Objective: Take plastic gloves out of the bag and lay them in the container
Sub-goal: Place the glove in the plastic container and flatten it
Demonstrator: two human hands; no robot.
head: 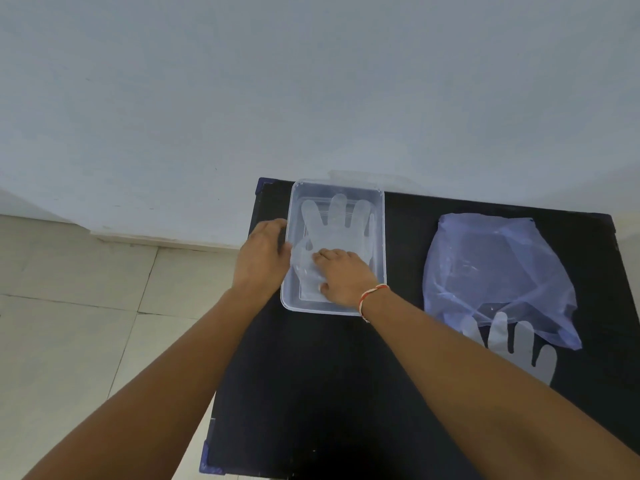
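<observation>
Head view, looking down on a black table [311, 393]. A clear plastic container [379, 237] stands at the table's far left part. One plastic glove [332, 223] lies flat inside it, its fingers pointing away from the person. The right hand [341, 271] rests palm down on the cuff end of this glove, fingers spread and flat; its grip is not closed, and it presses rather than pinches. A red and white thread band [372, 296] circles the right wrist. The left hand [261, 254] sits just left of the right hand, against the container's left wall, fingers curled loosely at the rim; whether that grip actually clasps the wall cannot be told.

Well to the right of both hands lies a translucent bluish bag [498, 271], flattened on the table. A second glove [512, 344] pokes out from the bag's near edge, its fingers toward the bag and partly under it. Beyond the table's left edge a tiled floor [69, 306] meets a pale wall [242, 81].
</observation>
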